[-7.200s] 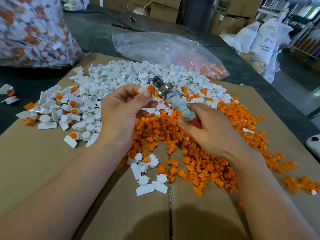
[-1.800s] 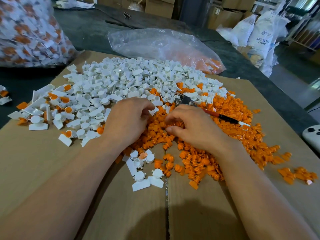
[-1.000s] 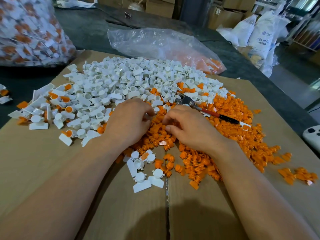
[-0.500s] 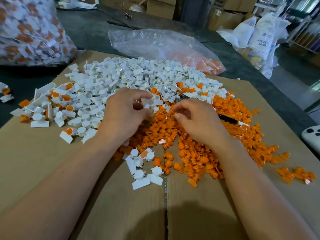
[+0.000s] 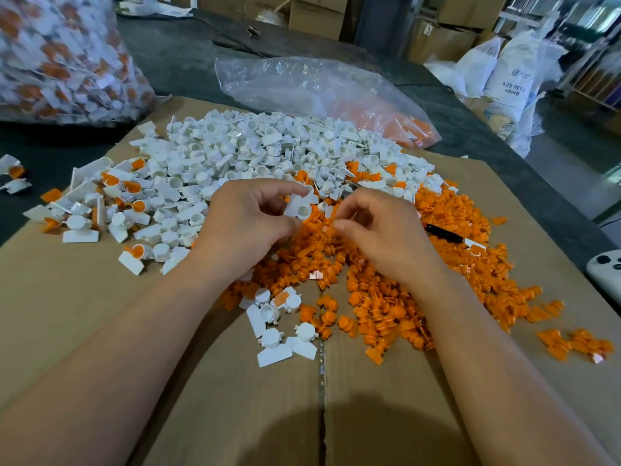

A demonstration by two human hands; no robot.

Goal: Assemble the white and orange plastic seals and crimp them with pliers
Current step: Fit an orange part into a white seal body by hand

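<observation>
1. I see a cardboard sheet [image 5: 100,331] covering the near part of a dark table [image 5: 174,62]; it carries all the loose parts.
2. A filled bag [image 5: 60,58] of white-and-orange seals stands on the table beyond the sheet's far left corner. A clear bag [image 5: 319,92], nearly flat with orange parts in its right end, lies along the sheet's far edge.
3. The white pile [image 5: 268,146] occupies the far left portion of the sheet. The orange pile [image 5: 453,264] spreads from the centre toward the right edge and meets the white pile.
4. The left hand [image 5: 242,220] hovers where the piles meet and pinches one white seal body [image 5: 299,206] between thumb and fingers.
5. The right hand [image 5: 379,227] is just beside it, not touching. Its fingers are curled inward with the thumb near the index tip. I cannot tell whether they grasp an orange part.
6. A white controller [image 5: 605,274] sits at the sheet's right edge, partly cut off.
7. The pliers [image 5: 440,232] lie on the orange pile beyond the right hand, with only a dark handle end showing.
8. The pinched seal body is raised above the pile, its round cup opening facing me.
</observation>
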